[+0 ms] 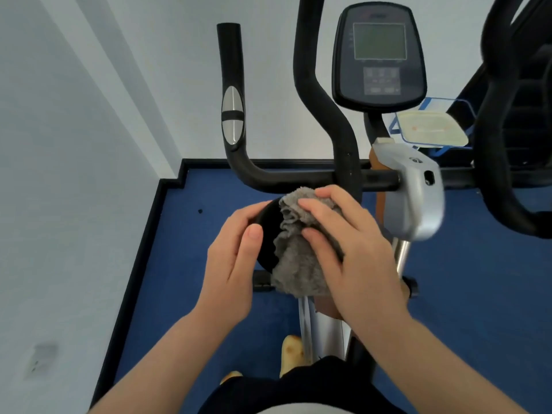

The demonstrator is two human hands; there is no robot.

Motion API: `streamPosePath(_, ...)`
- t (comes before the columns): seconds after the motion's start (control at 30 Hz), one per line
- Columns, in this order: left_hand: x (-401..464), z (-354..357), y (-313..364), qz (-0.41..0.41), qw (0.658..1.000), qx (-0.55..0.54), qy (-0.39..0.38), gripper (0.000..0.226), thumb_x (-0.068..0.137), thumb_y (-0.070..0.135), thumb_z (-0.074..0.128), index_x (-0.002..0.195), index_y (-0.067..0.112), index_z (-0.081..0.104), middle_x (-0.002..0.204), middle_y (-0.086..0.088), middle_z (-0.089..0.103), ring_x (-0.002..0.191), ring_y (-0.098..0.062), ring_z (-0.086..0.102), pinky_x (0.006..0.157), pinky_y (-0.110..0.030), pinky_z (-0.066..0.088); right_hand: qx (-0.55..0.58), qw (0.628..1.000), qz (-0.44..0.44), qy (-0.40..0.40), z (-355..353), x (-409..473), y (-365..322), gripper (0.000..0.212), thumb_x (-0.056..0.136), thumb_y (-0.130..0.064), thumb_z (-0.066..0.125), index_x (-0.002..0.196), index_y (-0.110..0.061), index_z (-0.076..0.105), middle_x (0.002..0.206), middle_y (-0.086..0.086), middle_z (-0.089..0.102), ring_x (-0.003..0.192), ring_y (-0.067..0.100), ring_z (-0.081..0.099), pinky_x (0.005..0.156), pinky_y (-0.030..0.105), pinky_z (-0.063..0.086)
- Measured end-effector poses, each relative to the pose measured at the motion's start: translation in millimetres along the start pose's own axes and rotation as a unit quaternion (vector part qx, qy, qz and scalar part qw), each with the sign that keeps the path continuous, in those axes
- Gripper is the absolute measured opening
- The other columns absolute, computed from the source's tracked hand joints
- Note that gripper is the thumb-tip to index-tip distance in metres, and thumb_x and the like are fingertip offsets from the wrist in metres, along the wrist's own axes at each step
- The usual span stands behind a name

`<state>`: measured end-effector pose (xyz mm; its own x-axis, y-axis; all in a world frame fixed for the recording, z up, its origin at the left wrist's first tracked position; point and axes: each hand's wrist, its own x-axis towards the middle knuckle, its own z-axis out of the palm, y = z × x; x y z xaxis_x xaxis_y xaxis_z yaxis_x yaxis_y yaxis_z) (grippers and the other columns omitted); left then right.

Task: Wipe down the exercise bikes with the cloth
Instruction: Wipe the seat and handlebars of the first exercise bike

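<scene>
— What colours mark the exercise bike [325,121]?
— Black handlebars [230,70] with silver sensor plates, a black console [379,55] with a grey-green screen, a silver housing [418,198] edged in orange.
— And around it?
— A grey cloth [295,264] on a black seat [267,234], a deep blue floor [478,294], pale white walls [74,174]

Blue carpeted floor [466,294] carries the exercise bike [418,204], beside white walls [59,174].
</scene>
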<state>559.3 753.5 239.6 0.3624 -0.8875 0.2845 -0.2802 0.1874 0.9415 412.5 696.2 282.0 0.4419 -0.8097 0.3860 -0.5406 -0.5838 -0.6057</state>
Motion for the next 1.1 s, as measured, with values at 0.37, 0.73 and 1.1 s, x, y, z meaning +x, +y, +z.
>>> streamPosePath(0.37, 0.6, 0.5, -2.1, 0.003, 1.000, 0.015, 0.002, 0.034, 0.100, 0.036, 0.033, 0.122, 0.028, 0.058, 0.113, 0.009, 0.065, 0.108, -0.022, 0.061, 0.088, -0.026, 0.047, 0.026, 0.998, -0.025, -0.054, -6.1, 27.4, 5.8, 0.029, 0.092, -0.013, 0.062, 0.120, -0.017, 0.068, 0.117, -0.004, 0.065, 0.107, 0.007, 0.059, 0.094, 0.018, 0.043)
streamPosePath(0.73, 0.8, -0.9, -5.2, -0.001, 1.000, 0.021, 0.001, 0.034, 0.101, 0.037, 0.034, 0.124, 0.029, 0.058, 0.114, 0.007, 0.065, 0.109, -0.025, 0.060, 0.088, -0.034, 0.050, -0.021, 0.998, -0.015, -0.062, 3.9, 21.9, 0.9, 0.038, 0.097, -0.010, 0.053, 0.134, -0.012, 0.056, 0.125, 0.006, 0.058, 0.110, 0.020, 0.057, 0.093, 0.027, 0.046)
streamPosePath(1.1, 1.2, 1.1, -3.5, 0.003, 1.000, 0.025, 0.010, 0.031, 0.099, 0.035, 0.033, 0.120, 0.032, 0.056, 0.109, 0.012, 0.064, 0.102, -0.019, 0.061, 0.085, -0.024, 0.046, -0.043, 0.994, -0.003, -0.103, 4.5, 46.5, -1.3, 0.032, 0.100, -0.026, 0.047, 0.129, -0.026, 0.060, 0.115, -0.007, 0.063, 0.105, 0.013, 0.059, 0.095, 0.040, 0.039)
